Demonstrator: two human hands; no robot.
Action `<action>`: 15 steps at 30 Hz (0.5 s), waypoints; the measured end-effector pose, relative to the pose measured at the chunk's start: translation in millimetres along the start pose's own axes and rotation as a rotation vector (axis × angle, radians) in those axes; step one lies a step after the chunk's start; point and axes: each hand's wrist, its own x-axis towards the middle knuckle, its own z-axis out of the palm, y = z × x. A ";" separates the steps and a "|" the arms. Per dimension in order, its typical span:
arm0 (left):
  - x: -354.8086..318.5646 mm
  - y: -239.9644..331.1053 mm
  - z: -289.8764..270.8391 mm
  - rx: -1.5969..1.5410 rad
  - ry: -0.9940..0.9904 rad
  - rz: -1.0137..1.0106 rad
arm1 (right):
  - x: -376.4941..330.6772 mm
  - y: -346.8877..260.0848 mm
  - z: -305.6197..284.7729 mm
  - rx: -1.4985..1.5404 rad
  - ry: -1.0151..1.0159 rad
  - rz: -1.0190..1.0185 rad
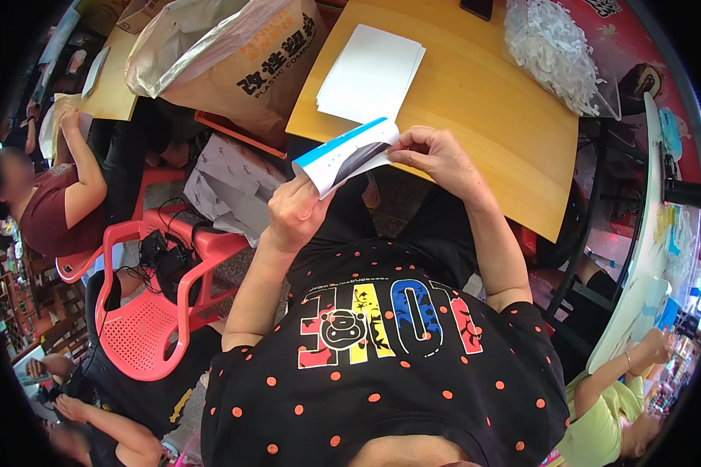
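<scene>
A flat white card piece with a blue edge and a dark patch (pixel 349 156) is held in front of my chest, just short of the wooden table (pixel 475 109). My left hand (pixel 294 212) grips its lower left end. My right hand (pixel 435 156) pinches its right end. A stack of white sheets (pixel 371 74) lies on the table just beyond the card.
A clear bag of white plastic pieces (pixel 557 50) sits at the table's far right. A large tan sack (pixel 234 54) leans at the left. A red plastic chair (pixel 160 311) holds black cables. Other people sit at the left and at the lower right.
</scene>
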 end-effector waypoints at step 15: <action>-7.2 -4.2 -0.3 -0.024 -0.024 0.032 | -10.5 -12.2 9.1 -0.075 -0.050 0.016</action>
